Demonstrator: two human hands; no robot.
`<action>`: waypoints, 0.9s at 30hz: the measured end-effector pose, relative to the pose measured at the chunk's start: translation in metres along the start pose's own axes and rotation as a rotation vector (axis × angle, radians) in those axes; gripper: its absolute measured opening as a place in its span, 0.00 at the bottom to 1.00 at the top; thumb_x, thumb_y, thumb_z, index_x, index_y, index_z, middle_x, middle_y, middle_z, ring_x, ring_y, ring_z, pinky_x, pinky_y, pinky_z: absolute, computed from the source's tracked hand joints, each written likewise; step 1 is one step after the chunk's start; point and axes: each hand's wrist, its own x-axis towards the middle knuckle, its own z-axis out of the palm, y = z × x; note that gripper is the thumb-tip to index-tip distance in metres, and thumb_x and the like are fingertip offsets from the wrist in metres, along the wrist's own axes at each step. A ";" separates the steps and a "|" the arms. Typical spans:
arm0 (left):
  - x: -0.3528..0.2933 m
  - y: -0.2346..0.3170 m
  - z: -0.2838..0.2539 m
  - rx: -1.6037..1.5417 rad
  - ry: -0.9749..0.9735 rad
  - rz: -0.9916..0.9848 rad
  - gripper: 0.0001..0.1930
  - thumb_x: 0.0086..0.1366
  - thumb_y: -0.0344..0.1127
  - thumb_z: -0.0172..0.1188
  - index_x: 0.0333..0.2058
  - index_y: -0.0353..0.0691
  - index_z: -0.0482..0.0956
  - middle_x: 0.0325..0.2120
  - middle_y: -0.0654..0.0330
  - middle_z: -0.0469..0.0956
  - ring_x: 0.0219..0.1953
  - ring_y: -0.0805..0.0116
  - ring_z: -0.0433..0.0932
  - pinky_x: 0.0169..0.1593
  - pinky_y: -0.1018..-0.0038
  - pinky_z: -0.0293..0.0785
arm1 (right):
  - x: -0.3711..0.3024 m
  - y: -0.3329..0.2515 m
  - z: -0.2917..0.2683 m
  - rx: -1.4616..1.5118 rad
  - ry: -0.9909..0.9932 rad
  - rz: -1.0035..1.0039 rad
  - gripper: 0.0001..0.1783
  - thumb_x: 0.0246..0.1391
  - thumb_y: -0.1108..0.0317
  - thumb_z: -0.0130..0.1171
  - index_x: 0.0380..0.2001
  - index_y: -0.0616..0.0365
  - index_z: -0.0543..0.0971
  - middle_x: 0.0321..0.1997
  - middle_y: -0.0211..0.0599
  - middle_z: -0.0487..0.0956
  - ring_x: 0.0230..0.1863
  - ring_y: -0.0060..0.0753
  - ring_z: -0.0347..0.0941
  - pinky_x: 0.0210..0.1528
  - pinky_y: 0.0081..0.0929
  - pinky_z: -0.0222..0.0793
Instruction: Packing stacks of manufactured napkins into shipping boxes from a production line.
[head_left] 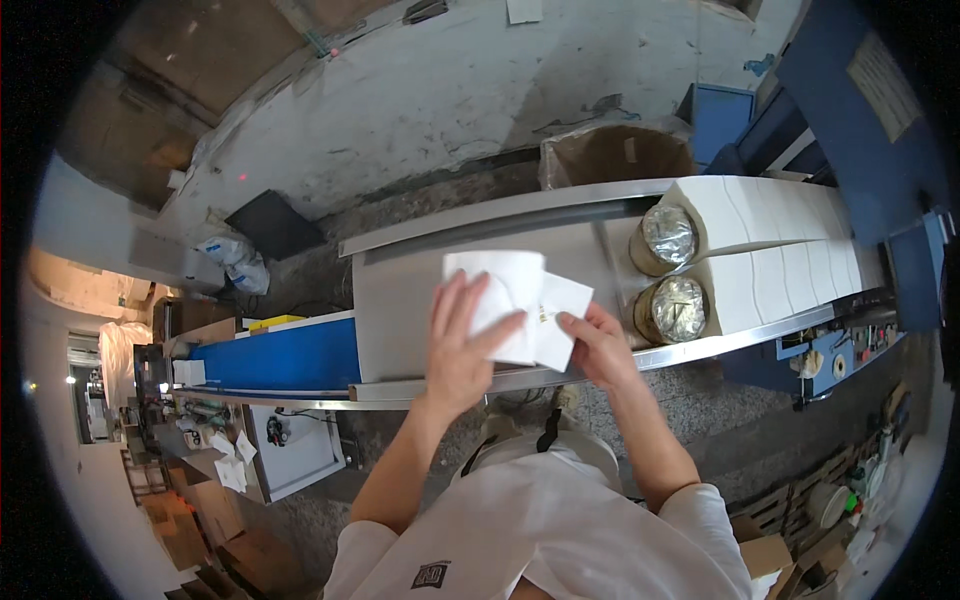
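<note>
Over the near rail of the conveyor, a white folded paper piece (pixel 500 275) like a napkin lies under my left hand (pixel 462 335). That hand's fingers are spread across its top, thumb apart from them. My right hand (pixel 600 350) pinches a second white paper piece (pixel 562 310) bearing a small gold print, thumb on top and fingers beneath. The two pieces overlap. To the right, two round foil- or film-topped containers (pixel 668 235) stand against two rows of stacked white paper (pixel 770 285). What lies underneath my left palm is hidden.
A metal-railed conveyor (pixel 400 300) runs beneath my hands, with a blue belt section (pixel 275 355) on the left. Behind it stands a plastic-lined cardboard box (pixel 610 160). Blue machinery (pixel 860 110) rises at right. A side table (pixel 300 455) holds small items at lower left.
</note>
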 end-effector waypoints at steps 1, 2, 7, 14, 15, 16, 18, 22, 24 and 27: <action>-0.001 0.010 0.002 0.097 -0.062 0.062 0.22 0.52 0.24 0.53 0.44 0.53 0.84 0.58 0.50 0.68 0.63 0.44 0.61 0.66 0.49 0.55 | 0.003 0.008 -0.003 0.071 -0.061 0.019 0.18 0.59 0.71 0.56 0.52 0.62 0.73 0.47 0.39 0.80 0.46 0.31 0.78 0.49 0.30 0.76; -0.004 0.014 0.007 0.086 -0.066 0.115 0.23 0.52 0.25 0.53 0.45 0.56 0.83 0.59 0.50 0.66 0.63 0.45 0.61 0.65 0.47 0.55 | 0.004 0.010 0.003 0.142 -0.128 0.040 0.19 0.59 0.70 0.56 0.53 0.62 0.72 0.48 0.39 0.80 0.47 0.31 0.78 0.51 0.30 0.75; -0.013 0.014 0.013 -0.037 -0.094 0.083 0.28 0.51 0.26 0.59 0.55 0.45 0.74 0.61 0.46 0.63 0.65 0.42 0.58 0.65 0.47 0.55 | 0.000 0.006 0.020 0.214 -0.205 -0.115 0.20 0.61 0.70 0.54 0.55 0.62 0.71 0.50 0.39 0.79 0.49 0.31 0.78 0.52 0.31 0.75; -0.021 0.035 0.027 -0.371 -0.010 -0.192 0.57 0.40 0.40 0.79 0.65 0.30 0.52 0.65 0.37 0.52 0.67 0.40 0.55 0.66 0.55 0.57 | -0.006 0.003 0.037 0.024 -0.100 -0.147 0.22 0.58 0.72 0.59 0.54 0.63 0.69 0.47 0.37 0.79 0.47 0.24 0.76 0.50 0.24 0.73; -0.020 0.039 0.026 -0.495 0.012 -0.318 0.57 0.41 0.39 0.78 0.65 0.29 0.51 0.65 0.38 0.53 0.66 0.41 0.56 0.66 0.56 0.58 | -0.007 0.004 0.039 -0.019 -0.070 -0.158 0.22 0.58 0.72 0.60 0.54 0.64 0.68 0.46 0.36 0.80 0.46 0.23 0.76 0.50 0.23 0.73; -0.019 0.041 0.025 -0.619 0.034 -0.443 0.56 0.42 0.39 0.78 0.65 0.29 0.50 0.64 0.38 0.54 0.66 0.42 0.57 0.66 0.58 0.59 | -0.007 0.004 0.041 -0.017 -0.069 -0.158 0.22 0.58 0.72 0.60 0.54 0.64 0.68 0.46 0.36 0.80 0.46 0.23 0.76 0.50 0.23 0.73; -0.021 0.037 0.028 -0.645 0.079 -0.406 0.52 0.49 0.38 0.74 0.65 0.28 0.50 0.63 0.41 0.58 0.64 0.49 0.62 0.64 0.62 0.61 | -0.008 0.004 0.046 0.030 -0.054 -0.214 0.22 0.58 0.72 0.60 0.54 0.64 0.68 0.47 0.37 0.79 0.46 0.22 0.76 0.49 0.22 0.74; -0.023 0.030 0.027 -0.968 0.219 -0.611 0.27 0.68 0.37 0.54 0.60 0.27 0.62 0.52 0.52 0.71 0.54 0.65 0.70 0.56 0.72 0.66 | -0.006 0.003 0.050 0.057 -0.035 -0.288 0.21 0.58 0.74 0.59 0.54 0.64 0.68 0.48 0.37 0.79 0.47 0.23 0.76 0.48 0.23 0.74; -0.022 0.024 0.025 -1.085 0.274 -0.724 0.21 0.73 0.39 0.47 0.55 0.27 0.67 0.47 0.55 0.74 0.48 0.69 0.73 0.51 0.74 0.68 | -0.007 0.002 0.050 0.061 -0.013 -0.283 0.21 0.58 0.75 0.58 0.55 0.63 0.68 0.49 0.37 0.79 0.48 0.24 0.77 0.49 0.24 0.74; -0.011 0.020 0.016 -1.427 0.390 -0.778 0.22 0.71 0.39 0.51 0.57 0.30 0.66 0.52 0.52 0.73 0.55 0.64 0.72 0.58 0.66 0.67 | -0.008 0.002 0.048 0.133 -0.042 -0.285 0.22 0.58 0.75 0.57 0.55 0.62 0.68 0.50 0.37 0.79 0.48 0.26 0.77 0.50 0.25 0.74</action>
